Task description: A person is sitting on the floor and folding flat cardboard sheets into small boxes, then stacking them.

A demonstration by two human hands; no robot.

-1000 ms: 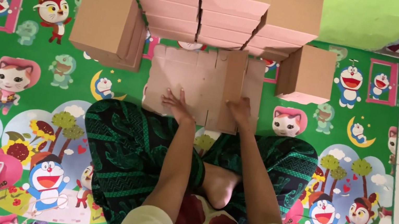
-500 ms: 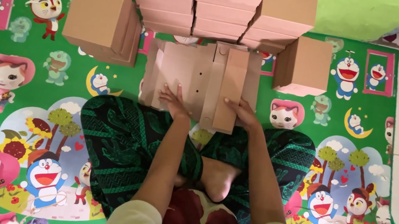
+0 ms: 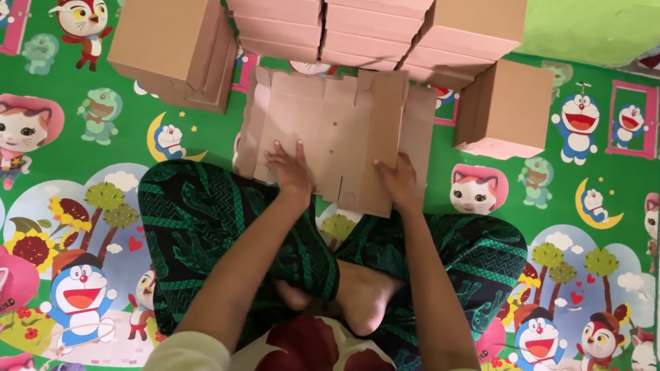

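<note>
Under both hands lies a flat sheet of cardboard (image 3: pixel 328 137), cut and creased for a box, resting on a bright cartoon play mat (image 3: pixel 41 195) just ahead of the person's crossed legs. The left hand (image 3: pixel 291 168) rests palm down on the sheet's near edge, fingers spread. The right hand (image 3: pixel 398 183) presses on a long panel that seems folded over the sheet's right part, fingers close together and flat; neither hand pinches anything.

Beyond the fingertips, a wall of finished brown boxes (image 3: pixel 357 6) stands stacked in rows against the green wall. Left of the left hand and farther out sits a bundle of cardboard (image 3: pixel 169 35) standing on edge, and right of the right hand stands one more box (image 3: pixel 509 108).

Judging by this, many boxes are already made up, while the sheet in hand is barely begun: one side panel appears turned in, the other flaps lie flat, and no walls stand yet.
</note>
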